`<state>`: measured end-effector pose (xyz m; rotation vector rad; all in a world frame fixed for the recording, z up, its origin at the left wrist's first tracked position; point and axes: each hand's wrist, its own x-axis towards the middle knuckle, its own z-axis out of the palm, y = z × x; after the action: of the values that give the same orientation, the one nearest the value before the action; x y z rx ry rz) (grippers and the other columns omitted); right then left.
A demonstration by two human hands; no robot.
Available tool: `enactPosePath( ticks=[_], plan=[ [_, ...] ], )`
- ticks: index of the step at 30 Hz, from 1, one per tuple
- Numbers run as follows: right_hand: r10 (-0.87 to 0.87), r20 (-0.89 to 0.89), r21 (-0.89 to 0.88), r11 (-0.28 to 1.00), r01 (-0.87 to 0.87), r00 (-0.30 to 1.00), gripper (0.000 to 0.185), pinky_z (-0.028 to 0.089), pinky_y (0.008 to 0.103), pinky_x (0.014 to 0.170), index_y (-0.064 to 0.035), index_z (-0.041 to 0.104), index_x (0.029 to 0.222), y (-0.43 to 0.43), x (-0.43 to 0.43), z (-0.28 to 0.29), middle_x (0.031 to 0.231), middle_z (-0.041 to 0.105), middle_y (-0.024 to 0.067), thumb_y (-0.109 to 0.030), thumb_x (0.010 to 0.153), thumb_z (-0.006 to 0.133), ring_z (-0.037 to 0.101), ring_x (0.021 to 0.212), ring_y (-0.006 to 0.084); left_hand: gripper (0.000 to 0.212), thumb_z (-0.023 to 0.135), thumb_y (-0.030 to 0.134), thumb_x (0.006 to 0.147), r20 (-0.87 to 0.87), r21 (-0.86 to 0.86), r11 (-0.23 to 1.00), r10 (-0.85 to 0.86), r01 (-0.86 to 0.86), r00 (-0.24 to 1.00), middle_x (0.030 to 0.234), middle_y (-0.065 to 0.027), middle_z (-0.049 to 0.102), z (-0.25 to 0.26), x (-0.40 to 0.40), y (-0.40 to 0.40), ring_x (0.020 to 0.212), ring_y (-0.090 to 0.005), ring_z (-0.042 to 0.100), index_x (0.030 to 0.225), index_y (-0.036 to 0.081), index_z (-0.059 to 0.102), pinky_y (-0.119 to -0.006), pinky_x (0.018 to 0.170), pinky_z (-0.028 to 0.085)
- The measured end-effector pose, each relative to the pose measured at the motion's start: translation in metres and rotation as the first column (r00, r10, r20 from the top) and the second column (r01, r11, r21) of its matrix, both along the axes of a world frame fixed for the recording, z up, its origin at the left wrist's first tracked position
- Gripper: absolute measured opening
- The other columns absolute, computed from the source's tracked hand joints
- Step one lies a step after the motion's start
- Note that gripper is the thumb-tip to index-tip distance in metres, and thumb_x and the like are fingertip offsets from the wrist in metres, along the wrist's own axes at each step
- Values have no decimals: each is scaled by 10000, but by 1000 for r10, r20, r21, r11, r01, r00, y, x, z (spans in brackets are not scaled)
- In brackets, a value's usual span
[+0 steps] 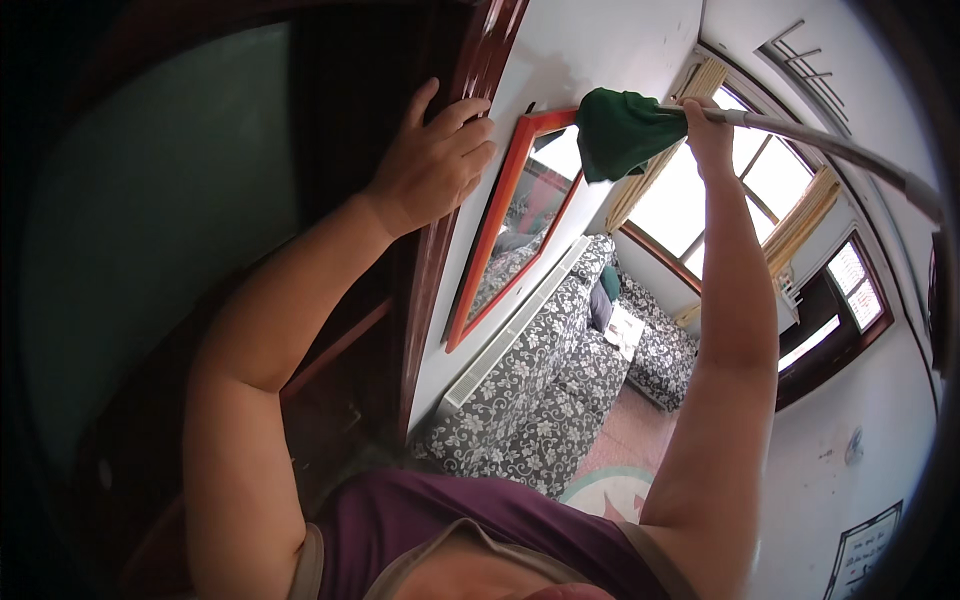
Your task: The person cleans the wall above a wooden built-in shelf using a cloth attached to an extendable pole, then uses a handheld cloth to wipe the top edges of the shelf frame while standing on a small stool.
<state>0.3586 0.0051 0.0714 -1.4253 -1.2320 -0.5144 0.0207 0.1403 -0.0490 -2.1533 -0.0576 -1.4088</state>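
Observation:
Raised in front of me, my right hand (709,139) is closed around a light-coloured pole (821,139) near one end. A dark green cloth (619,135) covers that end, beside the top corner of a red-framed mirror (491,240). The pole's far part runs off toward the right rim. My left hand (442,161) rests against the glossy dark-red wooden door frame (484,56), thumb apart from the fingers and nothing held. Its palm is turned away, so the exact contact is hidden.
A sofa with a black-and-white floral cover (510,405) stands below the mirror, a white radiator (495,337) behind it. Beyond are a curtained window (667,217) and a dark door (806,345). A wall-mounted rack (806,71) is at upper right. A round rug (607,487) covers some floor.

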Motion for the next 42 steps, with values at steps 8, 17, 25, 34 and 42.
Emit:
enactPosePath(
  ticks=[8,17,25,34,42],
  plan=[
    [-91,-39,-78,993,88,995,187,399,258,553,16,638,847,46,37,10,684,543,32,-154,810,569,475,620,106,97,616,142,756,21,18,996,-85,84,996,1015,-15,575,-1,0,3,1130,-204,476,850,117,616,-576,1033,204],
    [-80,-259,-45,997,70,963,241,425,309,681,17,656,764,74,40,3,710,613,73,-211,743,583,564,718,168,59,592,145,765,79,49,987,-155,151,985,965,-16,586,-3,2,7,1091,-197,510,819,127,611,-544,1072,159],
    [-28,-188,-159,987,-3,982,195,375,284,557,15,613,628,57,-9,12,585,567,56,-150,707,544,490,569,133,36,598,150,770,114,41,985,-170,166,979,916,-2,577,-4,3,6,1093,-178,508,797,127,605,-526,1073,183],
    [255,-182,-307,903,-301,950,172,377,227,579,-32,527,609,7,-91,24,645,576,82,-89,764,476,498,609,131,52,617,130,752,90,8,985,-173,173,981,940,-12,581,-5,2,6,1101,-190,503,803,121,616,-542,1058,200],
    [295,-23,-353,892,-284,955,166,365,216,571,-22,544,631,-30,-156,21,688,614,88,-100,764,482,498,616,118,93,631,130,733,71,-5,989,-150,151,986,952,-6,586,-5,-1,5,1120,-193,491,825,122,625,-546,1062,199]
  ],
)
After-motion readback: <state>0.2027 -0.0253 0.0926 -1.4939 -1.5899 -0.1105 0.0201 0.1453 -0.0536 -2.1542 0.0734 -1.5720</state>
